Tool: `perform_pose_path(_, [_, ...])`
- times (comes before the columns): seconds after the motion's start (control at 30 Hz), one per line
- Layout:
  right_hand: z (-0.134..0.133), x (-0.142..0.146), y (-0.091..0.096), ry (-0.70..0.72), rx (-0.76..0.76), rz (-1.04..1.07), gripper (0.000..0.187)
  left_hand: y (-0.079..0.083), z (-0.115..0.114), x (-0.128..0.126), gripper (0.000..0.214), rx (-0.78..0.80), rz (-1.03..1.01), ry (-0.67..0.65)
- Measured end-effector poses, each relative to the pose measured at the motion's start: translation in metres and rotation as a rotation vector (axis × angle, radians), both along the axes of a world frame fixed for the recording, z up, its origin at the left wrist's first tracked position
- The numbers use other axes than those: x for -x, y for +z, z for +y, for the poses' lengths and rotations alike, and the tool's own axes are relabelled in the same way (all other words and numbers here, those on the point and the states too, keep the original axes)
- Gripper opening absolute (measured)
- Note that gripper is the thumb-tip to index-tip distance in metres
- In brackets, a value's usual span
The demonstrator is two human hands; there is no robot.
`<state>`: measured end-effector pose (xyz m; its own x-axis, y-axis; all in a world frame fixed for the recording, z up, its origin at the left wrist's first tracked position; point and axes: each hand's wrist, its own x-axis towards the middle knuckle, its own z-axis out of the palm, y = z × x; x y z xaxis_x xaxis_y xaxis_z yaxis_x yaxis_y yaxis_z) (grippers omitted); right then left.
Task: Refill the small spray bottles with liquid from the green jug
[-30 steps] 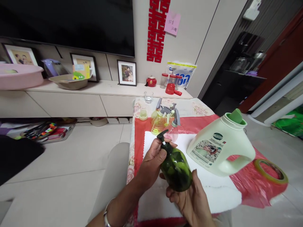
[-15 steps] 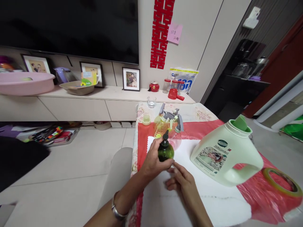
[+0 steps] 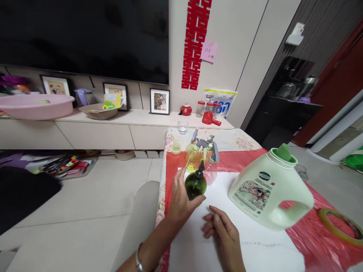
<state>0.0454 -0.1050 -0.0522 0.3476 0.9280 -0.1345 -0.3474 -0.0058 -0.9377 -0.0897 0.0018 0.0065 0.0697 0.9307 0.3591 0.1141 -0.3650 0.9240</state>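
A dark green pump bottle (image 3: 195, 186) with a black pump top is upright above the white sheet. My left hand (image 3: 181, 200) is cupped around its left side and front, fingers stretched and thumb apart; whether the palm touches it cannot be told. My right hand (image 3: 224, 230) hovers over the white sheet (image 3: 255, 241), empty, with the index finger extended and the others loosely curled. Just behind the pump bottle are a yellow spray bottle (image 3: 194, 160) and a pink-tinted spray bottle (image 3: 210, 174), their grey trigger heads crowded together.
A large pale green detergent jug (image 3: 272, 189) with its mouth uncapped stands to the right. Beyond it a roll of tape (image 3: 340, 226) lies on red plastic (image 3: 309, 234). A pale cap (image 3: 176, 148) and a glass cup (image 3: 182, 127) sit at the table's far left.
My left hand has loosened from the pump bottle, its fingers straightening beside it. My right hand has drawn slightly away from the left thumb. The view has tilted up slightly.
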Motion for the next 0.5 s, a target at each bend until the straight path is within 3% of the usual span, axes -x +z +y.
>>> perform_pose_path(0.07, [-0.001,0.002,0.004,-0.060,-0.048,0.047,0.053,-0.003,-0.016,0.004,0.072,-0.080,-0.068,0.150])
perform_pose_path(0.13, [-0.004,0.005,0.013,-0.124,-0.089,0.058,0.046,-0.004,-0.034,0.005,0.054,-0.137,-0.122,0.159])
perform_pose_path(0.27, [-0.012,0.009,0.029,-0.183,-0.109,-0.025,0.046,0.004,-0.060,-0.004,0.017,-0.066,-0.121,-0.105])
perform_pose_path(0.4, [-0.022,0.002,0.032,-0.218,-0.108,-0.198,0.061,0.011,-0.065,-0.023,0.046,-0.005,-0.080,-0.287])
perform_pose_path(0.5, [-0.024,-0.005,0.024,-0.232,-0.047,-0.398,0.066,0.003,-0.062,-0.035,0.065,0.010,-0.024,-0.352])
